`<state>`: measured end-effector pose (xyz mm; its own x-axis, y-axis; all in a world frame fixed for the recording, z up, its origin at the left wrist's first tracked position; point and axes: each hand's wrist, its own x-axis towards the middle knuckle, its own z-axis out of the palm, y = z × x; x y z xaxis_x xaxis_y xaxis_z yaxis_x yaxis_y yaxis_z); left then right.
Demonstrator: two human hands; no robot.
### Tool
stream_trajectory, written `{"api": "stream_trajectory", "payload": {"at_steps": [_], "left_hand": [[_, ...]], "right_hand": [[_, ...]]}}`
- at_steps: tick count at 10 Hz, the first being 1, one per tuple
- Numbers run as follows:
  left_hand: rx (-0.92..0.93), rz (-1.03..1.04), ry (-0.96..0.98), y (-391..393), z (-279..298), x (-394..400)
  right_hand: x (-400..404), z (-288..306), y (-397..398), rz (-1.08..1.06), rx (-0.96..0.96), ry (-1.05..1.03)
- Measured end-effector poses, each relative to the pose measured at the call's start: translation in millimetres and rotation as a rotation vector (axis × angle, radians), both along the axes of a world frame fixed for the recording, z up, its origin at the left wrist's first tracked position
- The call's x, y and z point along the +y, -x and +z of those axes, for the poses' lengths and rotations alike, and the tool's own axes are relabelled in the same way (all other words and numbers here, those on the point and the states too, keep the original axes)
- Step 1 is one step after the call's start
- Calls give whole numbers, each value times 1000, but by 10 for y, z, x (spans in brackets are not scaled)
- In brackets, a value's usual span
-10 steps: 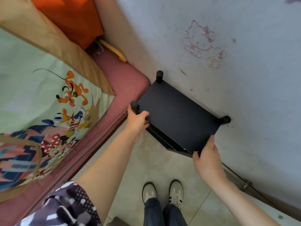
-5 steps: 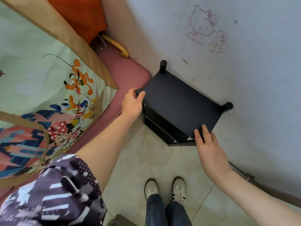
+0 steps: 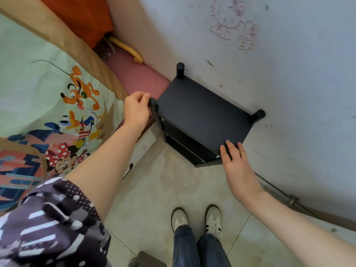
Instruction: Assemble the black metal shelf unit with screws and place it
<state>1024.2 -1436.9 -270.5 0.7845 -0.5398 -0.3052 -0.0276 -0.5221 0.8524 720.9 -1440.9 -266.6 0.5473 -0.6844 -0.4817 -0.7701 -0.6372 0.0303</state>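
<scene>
1. Your left hand (image 3: 137, 111): fingers curled at the near-left post top of the black shelf unit (image 3: 204, 114); firm hold or mere touch, can't tell.
2. Your right hand (image 3: 238, 166): fingers straight, tips resting on top panel's near-right corner.
3. Shelf unit: upright on the tiled floor (image 3: 163, 189), back against the wall (image 3: 289, 74), left side beside the pink mattress (image 3: 134, 78).
4. Bedsheet (image 3: 48, 93) w/ cartoon print, far left.
</scene>
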Motion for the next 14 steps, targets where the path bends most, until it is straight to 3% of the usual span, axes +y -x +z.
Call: {"api": "stream_trajectory", "payload": {"at_steps": [1, 2, 5, 6, 9, 12, 14], "left_hand": [[-81, -208, -59, 14, 33, -35], [-123, -242, -142, 19, -39, -24], [-231, -120, -118, -92, -150, -25], [-255, -137, -116, -53, -162, 10], [-387, -315, -157, 82, -130, 140], [-74, -376, -275, 240, 38, 419], [-72, -450, -284, 848, 307, 843]], "right_hand": [[-23, 5, 23, 16, -16, 0], [-28, 23, 39, 22, -22, -9], [-73, 21, -143, 82, -80, 52], [-86, 46, -111, 109, -78, 113], [-170, 0, -71, 68, -75, 12], [-145, 101, 46, 76, -164, 26], [67, 485, 268, 95, -236, 59]]}}
